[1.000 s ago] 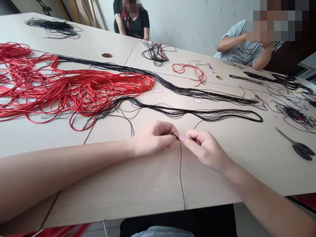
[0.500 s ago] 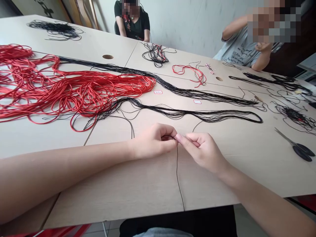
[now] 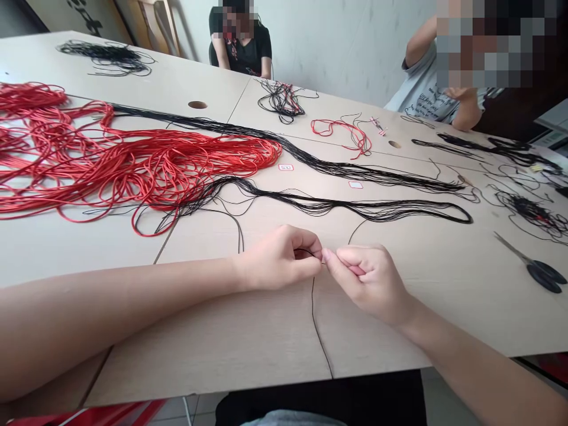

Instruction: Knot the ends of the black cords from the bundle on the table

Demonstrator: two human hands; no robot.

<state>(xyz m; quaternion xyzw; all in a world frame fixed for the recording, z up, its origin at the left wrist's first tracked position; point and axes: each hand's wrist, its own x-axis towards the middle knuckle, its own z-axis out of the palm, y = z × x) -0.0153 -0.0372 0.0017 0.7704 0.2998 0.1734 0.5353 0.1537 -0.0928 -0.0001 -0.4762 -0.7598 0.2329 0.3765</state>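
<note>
My left hand (image 3: 284, 257) is closed in a pinch on a thin black cord (image 3: 313, 307), part of which curves inside its fingers. Close by on the right, my right hand (image 3: 368, 275) pinches the same cord between thumb and curled fingers. A short stretch of cord shows between the fingertips. One length hangs from the hands down the tabletop to the front edge. Other cord pieces run out behind both hands. Any knot is hidden by the fingers. Beyond the hands lies a looped bundle of black cord (image 3: 377, 211).
A large heap of red cord (image 3: 213, 151) spreads across the left. Behind it runs a long black cord bundle (image 3: 306, 155). Scissors with black handles (image 3: 544, 275) lie at the right, near a black tangle (image 3: 530, 210). Two people sit across the table (image 3: 213, 349).
My right hand has shifted slightly right and down, opening a small gap between the fingertips. The hanging cord has swung a little left at its top.
</note>
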